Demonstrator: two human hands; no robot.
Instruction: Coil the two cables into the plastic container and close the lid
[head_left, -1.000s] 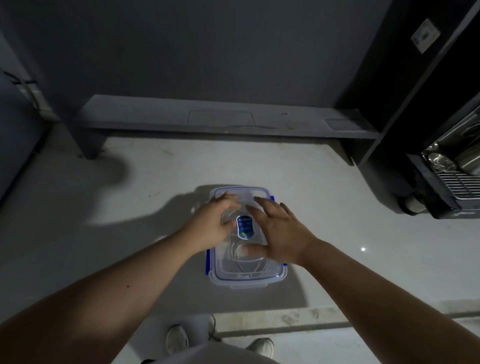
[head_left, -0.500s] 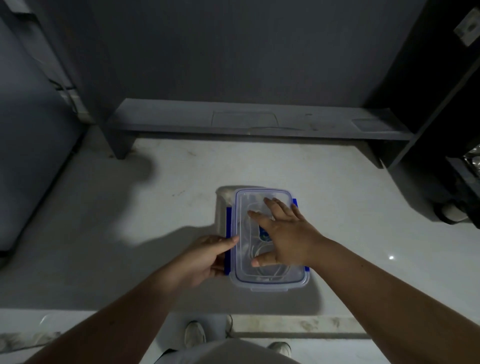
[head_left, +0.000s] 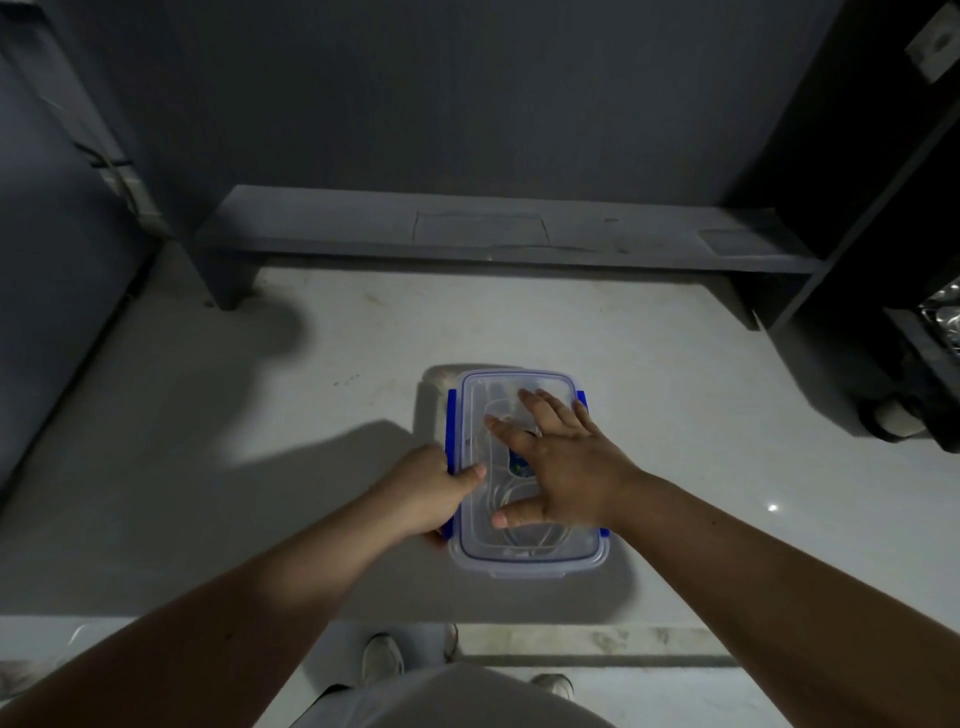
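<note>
My left hand (head_left: 426, 493) has come off the top of the lid, where it lay flat a second ago. It now sits at the box's left side, fingers curled round the blue left clip (head_left: 451, 415) as far as I can see, thumb on the lid's edge. The clear plastic box (head_left: 524, 564) stands on the pale counter (head_left: 260, 467) near its front edge. Its lid (head_left: 493, 384) is on, and the coiled cables (head_left: 524, 540) show faintly through it. My right hand (head_left: 566, 467) stays flat on the lid, fingers straight and spread, gripping nothing, only pressing down. Further right, nothing touches the right clip (head_left: 582, 399); I cannot tell whether it is latched. I judge the coiling done and the lid seated; snapping the clips remains, left one first.
</note>
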